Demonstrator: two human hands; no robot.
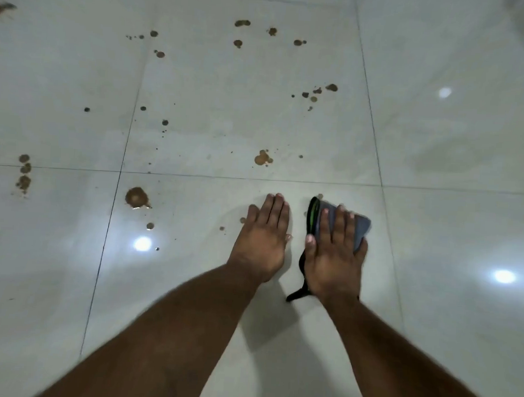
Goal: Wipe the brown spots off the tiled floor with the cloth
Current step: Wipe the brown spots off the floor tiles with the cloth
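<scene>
Forearms enter from the bottom edge of the frame and reach up toward its centre, over a glossy pale tiled floor [431, 298]. At centre, slightly right, the right hand [333, 256] lies palm down on the cloth [360, 231], fingers straight and spread a little, pressing it flat to the tile. That cloth is grey-blue with a dark edge and a green stripe along its left side, and a dark strip of it trails out below the wrist. Just left of it, apart from the cloth, the left hand [263, 244] rests flat on the bare tile, fingers straight and close together, holding nothing. Whether its palm bears weight is not clear.

Two small brown flecks [243, 220] sit just beside the left hand's outer edge. Further left, on the same tile, lies a large brown spot [137, 197] with a smaller one below it. Bright light reflections [142, 243] shine on the tiles at lower left and lower right.

Beyond the horizontal grout line [225, 177], in the middle of the frame, a brown splash [263, 158] sits above the hands. At the left edge a chain of brown blots [24, 173] straddles that line. Higher up, small dark dots scatter at centre left, a cluster of spots [321, 92] lies at upper right of centre, and more brown spots [242, 23] dot the top of the frame.
</scene>
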